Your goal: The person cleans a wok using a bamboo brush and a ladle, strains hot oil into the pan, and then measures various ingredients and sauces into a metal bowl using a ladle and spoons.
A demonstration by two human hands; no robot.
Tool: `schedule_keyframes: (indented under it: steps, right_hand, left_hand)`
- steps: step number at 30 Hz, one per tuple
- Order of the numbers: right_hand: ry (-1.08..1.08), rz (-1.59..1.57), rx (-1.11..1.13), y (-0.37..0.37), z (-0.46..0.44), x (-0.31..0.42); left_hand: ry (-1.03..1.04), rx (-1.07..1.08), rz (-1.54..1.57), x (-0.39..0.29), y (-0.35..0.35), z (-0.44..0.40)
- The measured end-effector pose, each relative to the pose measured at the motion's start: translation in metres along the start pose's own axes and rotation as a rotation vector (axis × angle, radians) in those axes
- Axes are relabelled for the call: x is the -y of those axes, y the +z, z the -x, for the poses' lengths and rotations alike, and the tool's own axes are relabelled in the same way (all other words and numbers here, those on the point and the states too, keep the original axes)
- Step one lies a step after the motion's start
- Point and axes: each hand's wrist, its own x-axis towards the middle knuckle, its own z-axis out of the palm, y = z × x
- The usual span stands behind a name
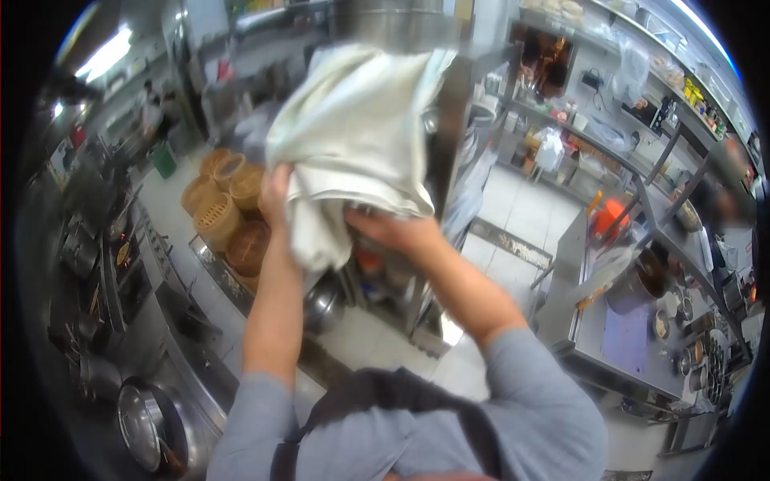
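Note:
A large cream-white cloth (361, 132) is bunched and folded in front of me at about the height of my outstretched arms. My left hand (277, 192) grips its lower left side, its fingers partly covered by the folds. Under the lower right edge, my right hand (393, 231) holds the cloth with its fingers tucked beneath it. A loose end of the fabric hangs down between my two forearms. Motion blurs the cloth and both hands. Behind it stands a metal cylinder-shaped vessel (397, 20), partly hidden.
Bamboo steamers (216, 220) are stacked left of the cloth. Stoves (132, 280) line the left side, with a lidded pot (143, 425) nearby. A steel worktable (553, 321) with pots and bowls stands at right. A metal bowl (322, 305) sits low below my arms.

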Motion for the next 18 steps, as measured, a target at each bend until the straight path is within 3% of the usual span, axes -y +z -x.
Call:
schedule_keyframes:
  steps: [1, 2, 3, 5, 8, 9, 13, 18]
  right_hand:
    - [0.285, -0.526, -0.111, -0.028, -0.012, 0.036]
    - [0.004, -0.447, -0.046, -0.053, -0.026, 0.032]
    - [-0.076, -0.558, -0.268, -0.076, -0.051, 0.060]
    - [-0.459, -1.046, -0.717, -0.090, -0.109, 0.080]
    - [-0.495, -0.676, -0.765, -0.072, -0.201, 0.048]
    - [-0.292, -0.557, -0.740, -0.049, -0.208, 0.035]
    - [0.136, -0.446, -0.527, 0.037, -0.138, 0.004]
    - [0.055, -0.292, -0.627, 0.025, -0.044, 0.000]
  left_hand:
    - [-0.145, 0.049, 0.180, -0.003, -0.007, 0.002]
    - [-0.212, 0.121, 0.275, -0.003, -0.006, 0.010]
    - [-0.258, 0.183, 0.326, 0.003, -0.001, 0.019]
    - [-0.276, 0.296, 0.333, 0.023, 0.024, 0.042]
    - [-0.229, 0.349, 0.290, 0.050, 0.059, 0.065]
    - [-0.201, 0.344, 0.273, 0.057, 0.067, 0.065]
    - [-0.106, 0.291, 0.197, 0.056, 0.060, 0.056]
    - [0.061, 0.231, 0.032, 0.034, 0.042, 0.022]
